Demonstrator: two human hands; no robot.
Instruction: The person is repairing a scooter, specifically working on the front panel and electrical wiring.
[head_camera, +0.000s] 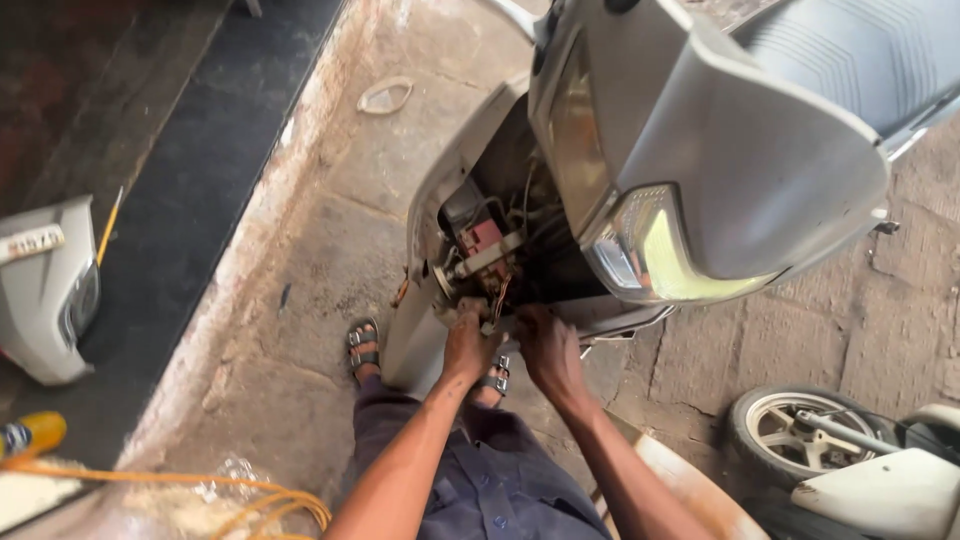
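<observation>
A grey scooter (760, 150) stands in front of me with its front panel off, showing wires and a red part (482, 236) inside the open cavity. My left hand (468, 340) reaches up to the lower edge of that cavity, its fingers closed around the wiring and metal parts there. Just right of it, my right hand (546, 345) presses against the underside of the same opening; what it grips is hidden. Below the hands, my sandalled feet (363, 346) rest on the stone floor.
A detached white body panel (50, 290) lies at the left on a dark mat. An orange hose (250, 495) curls at the bottom left. A second scooter's front wheel (790, 430) sits at the bottom right. A small white oval piece (385, 95) lies on the floor beyond.
</observation>
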